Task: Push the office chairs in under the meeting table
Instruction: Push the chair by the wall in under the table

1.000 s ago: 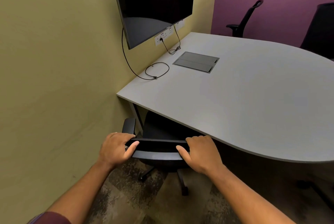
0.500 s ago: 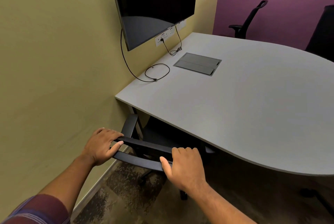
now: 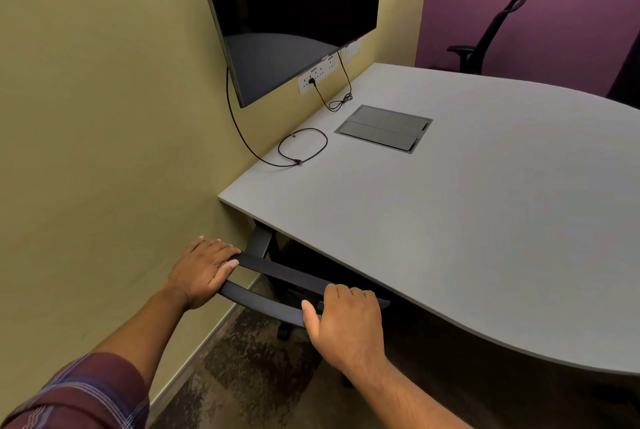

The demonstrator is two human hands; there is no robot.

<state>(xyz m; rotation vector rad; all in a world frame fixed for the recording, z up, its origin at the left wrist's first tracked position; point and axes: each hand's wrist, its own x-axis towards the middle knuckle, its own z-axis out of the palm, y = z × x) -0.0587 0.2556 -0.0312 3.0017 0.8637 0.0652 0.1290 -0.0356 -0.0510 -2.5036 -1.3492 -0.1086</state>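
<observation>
A black office chair (image 3: 273,276) stands at the near left corner of the grey meeting table (image 3: 467,221), its seat mostly hidden under the tabletop. Only the top edge of its backrest and one armrest show. My left hand (image 3: 202,269) grips the left end of the backrest top, close to the yellow wall. My right hand (image 3: 346,321) grips the right end, just in front of the table's edge. A second black chair (image 3: 491,34) stands at the far side against the purple wall.
A dark wall screen (image 3: 294,13) hangs above the table's left side, with cables (image 3: 301,148) trailing onto the tabletop. A grey cable hatch (image 3: 384,127) is set into the table. Another dark chair back (image 3: 627,75) shows at the far right edge. Mottled carpet (image 3: 249,369) covers the floor.
The chair has turned and shifted left toward the wall, its backrest now slanting. Both my hands kept their hold and moved with it, and my view has swung slightly.
</observation>
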